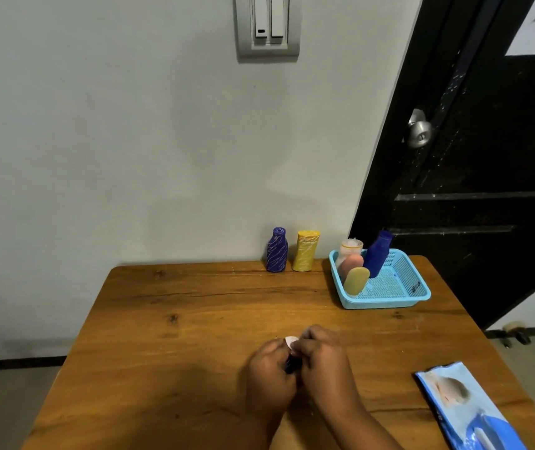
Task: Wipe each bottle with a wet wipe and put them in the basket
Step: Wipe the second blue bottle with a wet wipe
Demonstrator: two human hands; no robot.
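Observation:
Both hands meet over the middle of the wooden table (194, 319). My left hand (269, 375) grips a small dark blue bottle (292, 365), mostly hidden between the palms. My right hand (319, 358) pinches a white wet wipe (291, 342) against the bottle's top. A purple streaked bottle (276, 250) and a yellow bottle (306, 251) stand upright by the wall. The light blue basket (399, 287) at the back right holds a blue bottle (378, 253), a pink one (352, 263), a yellow one (356, 281) and a pale capped one (351, 246).
A blue wet-wipe pack (467, 407) lies at the table's near right edge. A black door (474, 157) with a metal knob stands right of the table. The wall (129, 141) rises directly behind the table's far edge.

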